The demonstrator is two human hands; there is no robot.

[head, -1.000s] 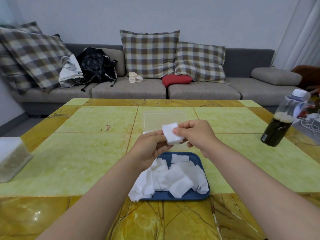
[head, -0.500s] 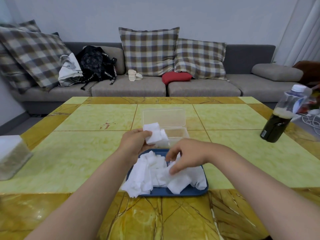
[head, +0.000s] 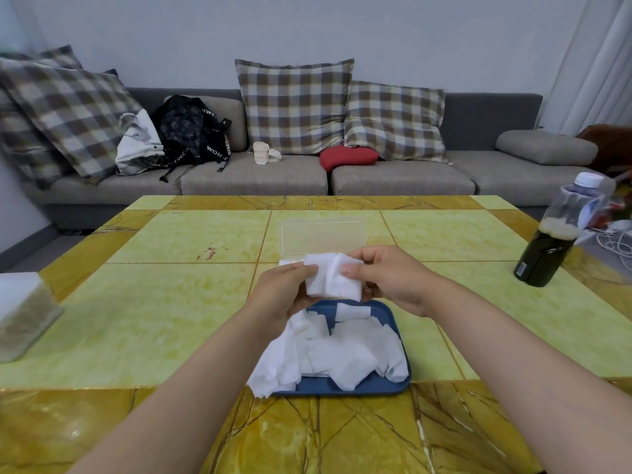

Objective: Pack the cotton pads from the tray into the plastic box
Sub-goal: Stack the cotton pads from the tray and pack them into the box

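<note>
1. While hovering above blue tray (head: 342, 388), pinching wad of cotton pads (head: 333, 280) from both sides: left hand (head: 284, 297), right hand (head: 393, 278).
2. Heap of loose pads (head: 337, 352) in tray, spilling over near-left rim.
3. Plastic box (head: 323, 236) just behind hands, partly hidden.
4. Yellow tiled table (head: 154, 302); bottle (head: 554, 241) far right; grey sofa (head: 253, 176) behind.

We found the tray (head: 342, 390) on the counter (head: 171, 302), toward its near edge, with cotton pads (head: 342, 354) heaped in it and some spilling over the tray's left front corner. Just behind the tray stood the plastic box (head: 323, 236), its lid raised on the far side. Above the tray's far rim, our left hand (head: 278, 295) and right hand (head: 393, 278) held a bunch of pads (head: 330, 278) between them. Well right of the tray and farther back stood a bottle (head: 550, 248); well left of the tray, a container (head: 20, 313). A sofa (head: 253, 176) ran behind the tray, beyond the counter.
</note>
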